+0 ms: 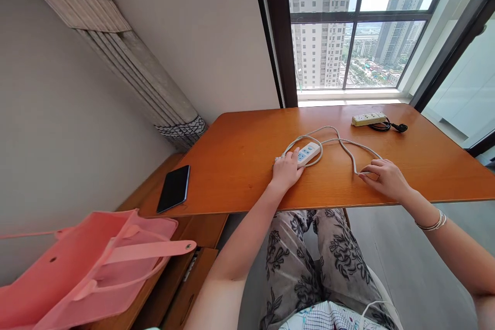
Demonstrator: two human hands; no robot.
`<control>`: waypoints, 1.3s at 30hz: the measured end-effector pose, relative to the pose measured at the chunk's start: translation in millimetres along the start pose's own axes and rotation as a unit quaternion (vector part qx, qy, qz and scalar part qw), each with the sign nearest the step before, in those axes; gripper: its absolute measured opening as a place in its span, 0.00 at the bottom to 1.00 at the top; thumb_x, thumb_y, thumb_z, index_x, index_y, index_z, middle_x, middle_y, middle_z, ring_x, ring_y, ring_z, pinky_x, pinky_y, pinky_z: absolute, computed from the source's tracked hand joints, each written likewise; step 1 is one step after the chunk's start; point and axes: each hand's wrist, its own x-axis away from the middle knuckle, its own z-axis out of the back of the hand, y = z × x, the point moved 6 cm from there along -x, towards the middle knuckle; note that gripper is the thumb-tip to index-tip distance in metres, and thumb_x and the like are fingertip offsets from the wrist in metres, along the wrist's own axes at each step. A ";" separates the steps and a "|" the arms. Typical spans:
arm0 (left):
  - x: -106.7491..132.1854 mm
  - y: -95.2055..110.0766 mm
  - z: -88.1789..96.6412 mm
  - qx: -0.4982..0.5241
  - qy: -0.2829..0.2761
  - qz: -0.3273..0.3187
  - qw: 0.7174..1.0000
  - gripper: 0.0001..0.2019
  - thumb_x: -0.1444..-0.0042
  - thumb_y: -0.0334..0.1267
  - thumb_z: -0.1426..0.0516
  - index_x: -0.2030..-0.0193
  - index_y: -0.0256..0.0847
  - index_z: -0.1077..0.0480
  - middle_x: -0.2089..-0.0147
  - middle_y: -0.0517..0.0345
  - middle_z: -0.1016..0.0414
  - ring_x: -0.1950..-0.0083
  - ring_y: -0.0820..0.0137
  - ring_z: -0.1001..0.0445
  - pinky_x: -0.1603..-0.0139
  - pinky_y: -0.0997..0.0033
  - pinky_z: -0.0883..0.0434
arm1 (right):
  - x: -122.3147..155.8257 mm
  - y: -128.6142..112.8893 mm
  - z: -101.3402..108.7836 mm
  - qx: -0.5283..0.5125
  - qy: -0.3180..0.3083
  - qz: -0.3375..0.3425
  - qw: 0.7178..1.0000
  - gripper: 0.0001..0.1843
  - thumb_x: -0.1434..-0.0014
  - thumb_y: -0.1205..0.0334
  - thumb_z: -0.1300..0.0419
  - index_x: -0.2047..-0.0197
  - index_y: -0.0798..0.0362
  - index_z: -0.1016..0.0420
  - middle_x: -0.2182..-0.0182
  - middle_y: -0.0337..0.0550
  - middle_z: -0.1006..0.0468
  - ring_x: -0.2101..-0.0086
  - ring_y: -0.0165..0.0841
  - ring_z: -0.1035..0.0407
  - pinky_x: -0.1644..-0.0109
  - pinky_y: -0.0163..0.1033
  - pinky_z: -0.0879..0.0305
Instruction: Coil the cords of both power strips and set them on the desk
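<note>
On the wooden table, a white power strip [308,152] with blue sockets lies near the middle. My left hand [286,169] is closed around its left end, and part of the strip and cord is hidden under the fingers. The strip's white cord [340,140] runs in loose loops across the tabletop to the right. My right hand [383,178] pinches a stretch of this cord between thumb and fingers, low over the table. The plug end of the cord cannot be made out.
A second, yellowish power strip [369,119] with a coiled black cord [382,126] sits at the back right of the table [232,165]. A black tablet [174,188] lies at the left edge. An open pink bag [96,268] rests lower left. Behind stands a window [356,18].
</note>
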 end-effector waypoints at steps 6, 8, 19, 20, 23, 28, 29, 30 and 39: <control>6.4 -7.4 4.7 -0.022 0.002 0.011 1.000 0.31 0.40 0.46 0.40 0.32 0.39 0.41 0.40 0.39 0.34 0.49 0.52 0.24 0.49 0.57 0.30 | 3.9 3.8 -2.1 0.112 -0.062 -0.039 0.991 0.11 0.41 0.57 0.41 0.64 0.52 0.19 0.64 0.46 0.19 0.61 0.40 0.25 0.53 0.44 0.40; 7.1 -6.7 4.6 -0.018 0.003 0.006 1.000 0.29 0.39 0.48 0.41 0.35 0.39 0.39 0.41 0.40 0.34 0.50 0.53 0.23 0.51 0.58 0.29 | 2.4 -0.2 -4.1 0.132 -0.077 -0.041 0.987 0.11 0.42 0.58 0.42 0.64 0.52 0.19 0.65 0.46 0.18 0.61 0.40 0.25 0.52 0.44 0.41; 11.5 -22.6 23.6 0.223 0.082 -0.097 0.967 0.13 0.37 0.49 0.45 0.64 0.42 0.29 0.59 0.54 0.29 0.63 0.69 0.27 0.61 0.69 0.30 | 7.6 13.2 -5.6 0.171 -0.104 -0.092 0.975 0.13 0.40 0.56 0.43 0.62 0.52 0.19 0.63 0.47 0.17 0.61 0.41 0.24 0.52 0.45 0.40; 9.4 -30.3 28.4 0.284 0.117 -0.076 0.949 0.15 0.36 0.49 0.47 0.68 0.42 0.31 0.64 0.56 0.30 0.66 0.70 0.29 0.64 0.71 0.32 | 7.7 12.8 -4.7 0.178 -0.104 -0.094 0.974 0.13 0.40 0.56 0.42 0.61 0.52 0.18 0.63 0.48 0.17 0.61 0.41 0.24 0.52 0.45 0.40; 2.3 -62.8 32.6 0.481 0.198 0.041 0.853 0.20 0.38 0.55 0.47 0.72 0.42 0.35 0.78 0.64 0.42 0.78 0.75 0.41 0.76 0.74 0.42 | 6.4 7.5 -0.8 0.197 -0.085 -0.090 0.972 0.13 0.40 0.56 0.42 0.60 0.52 0.19 0.62 0.50 0.17 0.60 0.42 0.25 0.52 0.45 0.41; 1.1 -110.7 29.3 0.599 0.283 0.167 0.730 0.19 0.44 0.53 0.41 0.74 0.41 0.37 0.78 0.66 0.41 0.81 0.81 0.48 0.80 0.76 0.49 | 7.3 1.7 -3.8 0.211 -0.097 -0.082 0.969 0.13 0.38 0.54 0.42 0.61 0.52 0.19 0.64 0.51 0.17 0.60 0.43 0.25 0.49 0.47 0.42; 2.5 -117.3 28.5 0.600 0.289 0.180 0.724 0.18 0.45 0.52 0.40 0.74 0.41 0.37 0.77 0.65 0.39 0.81 0.81 0.47 0.80 0.76 0.49 | 7.7 1.7 -5.3 0.211 -0.103 -0.084 0.968 0.13 0.38 0.54 0.41 0.61 0.52 0.19 0.65 0.51 0.18 0.61 0.44 0.25 0.48 0.48 0.42; 4.0 -122.2 27.5 0.601 0.289 0.191 0.721 0.18 0.46 0.51 0.40 0.75 0.40 0.37 0.77 0.65 0.38 0.81 0.81 0.47 0.80 0.76 0.49 | 7.5 1.3 -6.6 0.212 -0.106 -0.086 0.968 0.13 0.39 0.54 0.41 0.61 0.53 0.19 0.64 0.51 0.18 0.60 0.44 0.26 0.48 0.48 0.41; 13.1 -71.2 37.5 0.560 0.214 0.077 0.796 0.22 0.45 0.57 0.42 0.78 0.42 0.38 0.81 0.65 0.46 0.80 0.77 0.50 0.79 0.74 0.51 | -44.5 -63.2 -26.7 0.009 -0.001 0.053 0.999 0.16 0.32 0.57 0.45 0.49 0.52 0.22 0.51 0.51 0.21 0.52 0.44 0.30 0.46 0.49 0.37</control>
